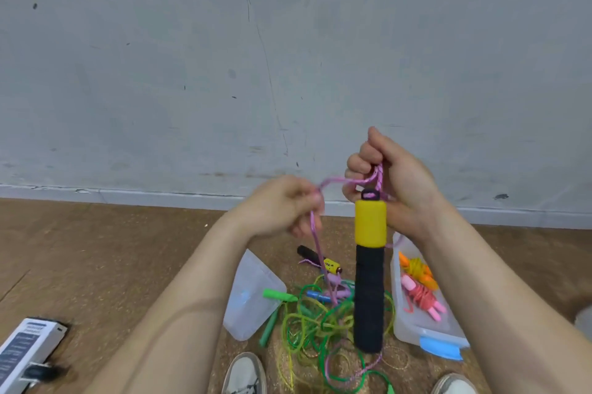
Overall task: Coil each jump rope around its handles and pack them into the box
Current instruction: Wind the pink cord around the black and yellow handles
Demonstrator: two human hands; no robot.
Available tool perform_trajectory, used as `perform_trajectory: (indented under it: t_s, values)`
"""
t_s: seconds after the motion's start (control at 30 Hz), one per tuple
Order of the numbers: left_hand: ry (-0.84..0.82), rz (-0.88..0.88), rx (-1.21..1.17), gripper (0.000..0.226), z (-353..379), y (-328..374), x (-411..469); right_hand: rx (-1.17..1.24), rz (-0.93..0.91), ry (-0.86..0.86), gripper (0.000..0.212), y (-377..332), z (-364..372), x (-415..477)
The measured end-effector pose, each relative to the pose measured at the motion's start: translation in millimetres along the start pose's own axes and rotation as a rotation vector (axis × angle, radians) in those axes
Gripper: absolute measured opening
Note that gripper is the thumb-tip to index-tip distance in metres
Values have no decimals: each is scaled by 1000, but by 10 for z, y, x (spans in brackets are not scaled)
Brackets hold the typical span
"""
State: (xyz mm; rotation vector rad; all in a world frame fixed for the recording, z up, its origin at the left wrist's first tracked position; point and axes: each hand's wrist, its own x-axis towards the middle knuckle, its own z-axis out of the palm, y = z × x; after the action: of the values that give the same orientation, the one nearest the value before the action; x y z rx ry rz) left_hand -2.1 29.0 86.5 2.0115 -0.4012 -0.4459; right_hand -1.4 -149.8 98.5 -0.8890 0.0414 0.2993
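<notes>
A scuffed grey wall (pixel 224 57) with dark streaks fills the upper half of the view and meets a brown wooden floor (pixel 112 249) along a pale baseboard (pixel 128 195). Both hands are raised above the floor. The right hand (pixel 394 182) has its fingers curled round several strands of a pink rope (pixel 315 240), and a handle (pixel 369 281), yellow foam above and black grip below, hangs upright just under that fist. The left hand (pixel 282 208) pinches the same pink rope beside it, so a short loop runs between the two hands and the rest trails down to the floor. Below them lies a loose tangle of green ropes (pixel 314 320) with a green handle (pixel 278 294), and the pink rope's second handle (pixel 320 260) lies beyond it, toward the wall. To the right of the tangle sits a clear plastic box (pixel 426 334) with a blue latch, holding a coiled orange rope (pixel 416 270) and a coiled red rope (pixel 421 296). Its clear lid (pixel 253 297) lies to the left of the tangle. A white carton (pixel 28 348) sits at the near left edge of the view, and two pale shoes (pixel 245 373) show at the bottom edge.
</notes>
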Motion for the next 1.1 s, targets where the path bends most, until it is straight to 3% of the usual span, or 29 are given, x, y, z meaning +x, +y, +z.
perform_trajectory:
  t_s: [0.07,0.13,0.23,0.33,0.4,0.47,0.53,0.57,0.63,0.7,0.77,0.87,0.93,1.0,1.1]
  values:
    - [339,146,-343,26,-100,175,-28,-278,-2,54,27,5,-30,-67]
    - [486,280,-669,25,-170,341,-48,-526,12,-20,3,80,2,-121]
    - [470,371,-957,23,-164,475,-57,-740,5,-227,35,315,90,-132]
    - [376,439,-1144,22,-195,523,-69,-905,-174,-82,14,468,156,-70]
    - [305,420,-1170,21,-249,496,-96,-810,-213,15,21,438,144,-22]
    - [331,301,-989,13,-267,377,-93,-651,-215,40,28,324,149,-6]
    - [369,143,-579,23,-209,191,-72,-454,-194,17,28,192,162,-28]
    - [304,85,-387,26,-160,118,-69,-342,-175,0,28,142,167,-35]
    - [7,6,-97,25,-40,45,-69,-155,-152,-34,27,51,156,-34]
    - [-244,-7,143,12,67,32,-81,-41,-126,-57,27,-27,146,-40]
    - [-263,33,233,18,100,21,-80,-22,-106,-67,27,-86,114,-49]
    - [3,82,-69,29,26,102,-71,-125,-98,-41,23,-158,27,-80]
    - [239,155,-548,30,-69,262,-97,-344,-66,-40,36,-126,-20,-110]
    - [309,275,-1082,31,-202,429,-135,-579,23,-152,53,44,-22,-130]
    - [289,492,-1478,33,-402,573,-171,-1053,142,-413,37,372,10,-167]
